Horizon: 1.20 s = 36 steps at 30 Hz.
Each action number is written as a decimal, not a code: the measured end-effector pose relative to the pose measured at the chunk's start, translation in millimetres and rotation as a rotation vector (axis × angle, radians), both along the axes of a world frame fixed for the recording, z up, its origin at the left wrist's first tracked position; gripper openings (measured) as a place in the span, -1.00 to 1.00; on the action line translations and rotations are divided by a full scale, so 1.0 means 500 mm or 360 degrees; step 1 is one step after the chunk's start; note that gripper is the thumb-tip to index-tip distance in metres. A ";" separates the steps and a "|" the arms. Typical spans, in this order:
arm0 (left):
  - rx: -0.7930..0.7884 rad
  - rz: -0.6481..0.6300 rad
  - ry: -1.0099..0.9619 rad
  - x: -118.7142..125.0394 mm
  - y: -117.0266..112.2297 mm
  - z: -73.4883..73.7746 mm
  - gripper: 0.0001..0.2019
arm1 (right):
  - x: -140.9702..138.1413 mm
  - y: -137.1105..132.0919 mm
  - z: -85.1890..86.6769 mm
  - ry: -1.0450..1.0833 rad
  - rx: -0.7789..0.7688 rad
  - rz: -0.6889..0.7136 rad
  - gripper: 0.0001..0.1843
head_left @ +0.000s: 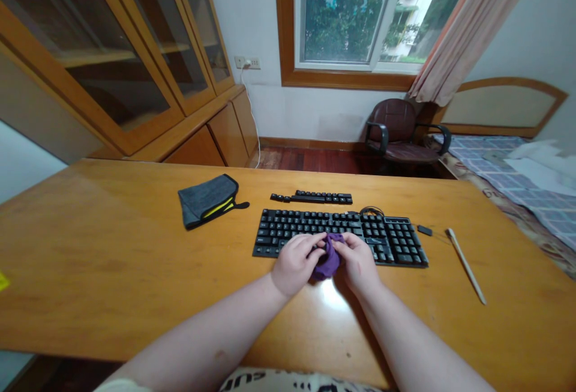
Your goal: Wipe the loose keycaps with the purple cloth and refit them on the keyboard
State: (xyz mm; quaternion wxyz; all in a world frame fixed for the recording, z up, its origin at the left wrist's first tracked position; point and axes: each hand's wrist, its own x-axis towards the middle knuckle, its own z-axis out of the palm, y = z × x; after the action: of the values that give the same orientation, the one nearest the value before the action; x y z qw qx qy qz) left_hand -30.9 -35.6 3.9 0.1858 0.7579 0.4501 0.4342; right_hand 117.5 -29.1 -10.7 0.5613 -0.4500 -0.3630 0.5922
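Observation:
My left hand and my right hand meet over the near edge of a black keyboard. Between them is a crumpled purple cloth, pinched by the closed fingers of both. Something small and dark shows by my left fingertips, too hidden to make out for certain. The hands cover part of the keyboard's lower rows. Behind the keyboard, several loose black keycaps lie in rows on the table.
A grey folded cloth with black edging lies left on the wooden table. To the right are a small black stick-like piece and a slender pale brush-like stick. Beyond the table stand an office chair and glass-door cabinets.

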 end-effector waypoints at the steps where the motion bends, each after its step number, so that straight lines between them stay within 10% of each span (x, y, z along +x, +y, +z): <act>1: -0.0057 0.0026 -0.0059 0.002 0.001 0.000 -0.71 | -0.002 -0.001 0.000 0.0032 -0.0003 -0.0014 -0.81; 10: -0.0334 -0.0062 -0.0323 0.001 0.014 0.004 -0.71 | -0.008 -0.008 0.017 -0.0352 0.0043 -0.0051 -0.78; 19: -0.0590 0.0029 -0.0686 0.002 0.012 0.015 -0.83 | -0.004 0.003 -0.004 -0.0017 0.0066 -0.0216 -0.77; 36: -0.0324 0.0145 0.0725 -0.148 0.071 0.069 -0.80 | 0.002 0.008 0.011 -0.0094 -0.0022 -0.0281 -0.76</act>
State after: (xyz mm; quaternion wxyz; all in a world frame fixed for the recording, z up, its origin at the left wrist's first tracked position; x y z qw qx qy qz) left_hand -104.9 -0.2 38.6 0.1353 0.7925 0.5554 0.2125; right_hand 118.6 -25.0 -5.1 0.5971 -0.5015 -0.3342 0.5294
